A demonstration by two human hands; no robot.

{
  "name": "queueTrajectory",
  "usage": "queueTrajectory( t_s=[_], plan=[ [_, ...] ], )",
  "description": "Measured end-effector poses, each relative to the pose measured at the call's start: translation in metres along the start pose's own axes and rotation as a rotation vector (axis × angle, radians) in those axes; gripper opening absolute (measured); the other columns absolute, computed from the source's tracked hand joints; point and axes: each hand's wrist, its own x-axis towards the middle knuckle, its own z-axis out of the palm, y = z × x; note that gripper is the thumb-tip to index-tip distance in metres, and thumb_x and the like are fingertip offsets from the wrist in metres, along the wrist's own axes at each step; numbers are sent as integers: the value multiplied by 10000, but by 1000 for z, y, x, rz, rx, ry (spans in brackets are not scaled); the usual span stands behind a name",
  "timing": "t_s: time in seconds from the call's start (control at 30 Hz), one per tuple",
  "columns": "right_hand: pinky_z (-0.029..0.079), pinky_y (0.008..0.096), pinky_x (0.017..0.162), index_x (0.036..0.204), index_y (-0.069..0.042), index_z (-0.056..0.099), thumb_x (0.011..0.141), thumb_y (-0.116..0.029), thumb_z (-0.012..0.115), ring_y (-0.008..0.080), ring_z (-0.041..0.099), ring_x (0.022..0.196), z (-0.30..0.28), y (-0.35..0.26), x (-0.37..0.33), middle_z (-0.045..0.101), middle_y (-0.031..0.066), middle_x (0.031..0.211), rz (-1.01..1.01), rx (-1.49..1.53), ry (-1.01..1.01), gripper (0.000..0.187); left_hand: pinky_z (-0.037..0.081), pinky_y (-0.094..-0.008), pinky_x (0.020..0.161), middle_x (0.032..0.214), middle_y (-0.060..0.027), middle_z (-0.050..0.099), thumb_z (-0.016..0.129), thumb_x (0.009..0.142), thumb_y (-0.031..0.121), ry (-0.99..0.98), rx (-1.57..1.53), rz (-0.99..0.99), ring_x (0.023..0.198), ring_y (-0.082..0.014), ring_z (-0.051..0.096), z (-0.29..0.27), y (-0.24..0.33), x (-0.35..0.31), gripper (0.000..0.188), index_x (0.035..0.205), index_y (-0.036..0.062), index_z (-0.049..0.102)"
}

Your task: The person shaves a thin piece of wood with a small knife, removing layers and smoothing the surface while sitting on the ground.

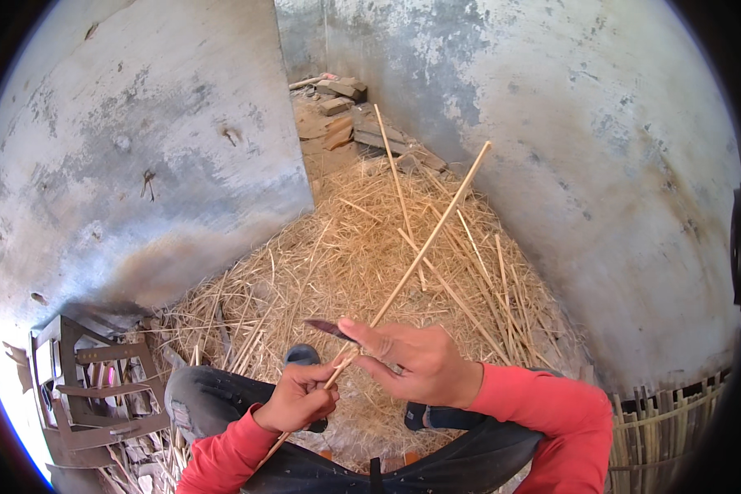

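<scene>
A long, pale stick [424, 247], bamboo or cane by its look, slants from my lap up toward the far right. Closed around its lower part is my left hand [305, 393]. My right hand [420, 358] grips a knife whose dark blade [329, 330] points left, just above the stick. The handle is hidden inside my fingers. Right beside the left hand's fingertips, the right thumb and fingers come close to the stick near the blade. I cannot tell whether the blade touches it.
Shavings [362, 214] cover the floor ahead, with loose sticks [502, 305] lying on the right. Walls stand on both sides. A broken brown frame [99, 387] is at the left, bricks [337, 95] at the back, and a bundle of upright slats [659, 436] at the lower right.
</scene>
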Motion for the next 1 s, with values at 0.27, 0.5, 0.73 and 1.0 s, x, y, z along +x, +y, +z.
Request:
queueTrajectory(
  t_s=[0.27,0.5,0.73,1.0],
  plan=[
    [479,320,503,1524,-61,443,818,-47,768,204,612,534,6,-9,-1,654,90,714,118,130,7,777,311,-236,449,647,34,491,482,931,-66,48,98,30,489,-43,403,2,-8,0,554,1478,24,496],
    [544,333,670,1514,-16,432,852,-131,750,178,700,744,-33,3,7,738,157,944,281,252,94,743,276,-236,399,572,30,346,473,913,-53,54,-274,-137,413,-56,293,-1,20,0,611,1518,10,412],
    [446,251,598,1466,-16,508,963,-193,680,77,537,650,-80,54,13,637,57,756,416,-124,372,560,287,-246,401,547,27,324,522,893,-11,-55,-340,-224,381,-71,296,7,23,-9,644,1523,-6,386],
    [370,254,548,1375,-120,632,999,-65,593,56,371,613,-131,80,15,471,-13,701,474,-310,518,383,269,-229,422,632,25,352,469,944,-49,-165,-354,-266,440,-53,293,9,19,-10,645,1569,21,322]
  ],
)
